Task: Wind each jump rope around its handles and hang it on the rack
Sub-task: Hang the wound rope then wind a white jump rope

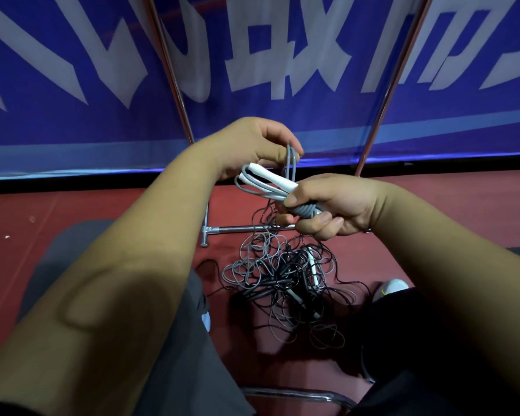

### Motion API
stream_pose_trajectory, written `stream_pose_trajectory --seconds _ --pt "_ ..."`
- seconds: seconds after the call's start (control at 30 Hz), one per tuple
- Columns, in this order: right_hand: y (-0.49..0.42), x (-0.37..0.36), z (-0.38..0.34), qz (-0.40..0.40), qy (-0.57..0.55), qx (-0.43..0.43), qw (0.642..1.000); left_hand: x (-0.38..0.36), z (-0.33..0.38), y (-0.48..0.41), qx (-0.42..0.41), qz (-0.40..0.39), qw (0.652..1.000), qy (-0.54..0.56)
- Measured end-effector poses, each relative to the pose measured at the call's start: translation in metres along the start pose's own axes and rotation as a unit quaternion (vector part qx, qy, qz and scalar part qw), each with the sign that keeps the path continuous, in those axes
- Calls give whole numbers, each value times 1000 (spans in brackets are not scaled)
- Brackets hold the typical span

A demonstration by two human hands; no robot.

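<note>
In mid-air above the red floor (102, 211): two bare hands are holding one jump rope (254, 187) between them, in front of the person's knees.
Hands, counted: two, and both are holding parts of that same rope.
Right hand (336, 205): is gripping the white handles (270, 177) at their near end, with fingers and thumb curling round them and round the turns of grey cord (305, 210) wrapped there.
Handles, counted: two, lying side by side and sticking out of the right fist up and leftward, toward the other hand.
Left hand (246, 145): is pinching an upright loop of the grey cord between thumb and fingertips, its fingers curling over the loop's top.
Rope relative to the hands: the loop is standing just behind the handles' free ends, and thin strands are trailing from under the right hand down to the floor.
Tangle (282, 280): one heap of thin grey and black cords is lying on the floor below the hands, between the person's legs. How many ropes it holds I cannot tell, but at least two white grips are showing in it.
Rack (394, 82): two slanting metal uprights are rising behind the hands, and one low cross bar is lying on the floor just behind the tangle.
Banner (72, 115): one, blue with large white characters, is standing behind the rack.
Shoe (392, 287): one white toe is showing just right of the tangle.
</note>
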State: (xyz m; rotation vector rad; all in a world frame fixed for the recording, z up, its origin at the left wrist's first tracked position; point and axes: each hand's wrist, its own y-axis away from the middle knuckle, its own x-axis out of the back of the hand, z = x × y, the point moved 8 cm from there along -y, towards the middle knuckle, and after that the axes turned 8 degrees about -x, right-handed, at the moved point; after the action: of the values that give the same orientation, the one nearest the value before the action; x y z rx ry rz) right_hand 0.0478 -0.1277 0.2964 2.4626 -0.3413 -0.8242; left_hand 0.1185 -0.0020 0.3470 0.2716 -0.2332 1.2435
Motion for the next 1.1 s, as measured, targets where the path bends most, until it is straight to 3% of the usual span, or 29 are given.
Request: stream_pose_trajectory --seconds 0.23,0.4,0.53,0.67,0.77,0.87,0.93,1.0,1.1 --pt "-1 31 1 135 18 -34 990 3 25 4 -55 9 991 -125" --pt "4 87 -8 359 7 32 933 5 31 1 -93 5 944 -317" --pt "9 102 -18 424 -16 113 898 2 13 3 -14 -49 912 -407" --pt "2 89 -27 392 12 152 907 5 -12 4 99 -40 880 -463" --pt "1 74 -34 351 10 173 920 11 -23 7 157 17 900 -407" --pt "7 81 -35 362 -45 179 914 12 -27 3 161 85 961 -207" --pt "9 92 -31 370 -104 183 905 12 -22 -1 124 121 981 -84" --pt "11 99 -28 381 -124 178 899 11 -13 -3 80 117 990 -4" --pt "13 105 -26 394 -135 179 891 2 -6 0 48 34 997 40"
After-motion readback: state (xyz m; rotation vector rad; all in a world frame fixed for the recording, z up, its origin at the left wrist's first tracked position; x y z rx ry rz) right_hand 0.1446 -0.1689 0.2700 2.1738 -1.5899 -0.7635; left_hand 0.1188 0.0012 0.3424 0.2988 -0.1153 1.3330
